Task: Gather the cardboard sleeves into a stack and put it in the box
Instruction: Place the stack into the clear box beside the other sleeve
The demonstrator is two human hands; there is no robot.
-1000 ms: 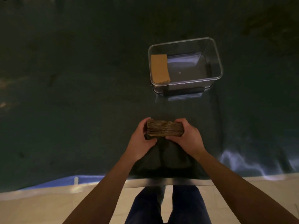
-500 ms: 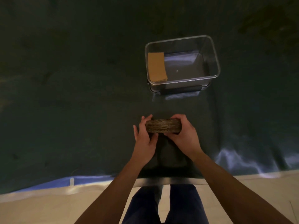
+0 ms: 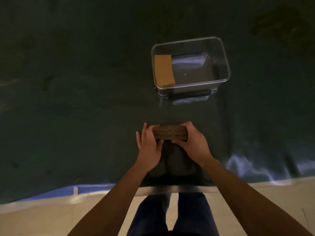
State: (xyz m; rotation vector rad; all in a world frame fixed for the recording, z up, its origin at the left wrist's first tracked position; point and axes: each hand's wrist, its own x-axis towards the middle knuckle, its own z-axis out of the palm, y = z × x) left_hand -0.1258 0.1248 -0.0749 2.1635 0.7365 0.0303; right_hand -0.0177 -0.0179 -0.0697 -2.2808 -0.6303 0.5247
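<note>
A thick stack of brown cardboard sleeves (image 3: 169,132) sits edge-on toward me near the front of the dark table. My right hand (image 3: 191,142) grips its right end, fingers over the top and thumb underneath. At the stack's left end my left hand (image 3: 150,143) presses flat with its fingers spread and straight. Farther back, right of centre, stands a clear plastic box (image 3: 223,65). One flat cardboard sleeve (image 3: 164,69) lies inside it against the left wall.
A dark green cloth (image 3: 76,99) covers the table; its shiny wrinkled front edge (image 3: 247,167) runs across below my hands. My forearms reach in from the bottom, and my legs and a pale tiled floor (image 3: 34,218) show beneath the edge.
The stack has shifted slightly away from me. My left hand loosened from a grip into flat, spread fingers against the stack's left end. My right hand keeps its hold.
</note>
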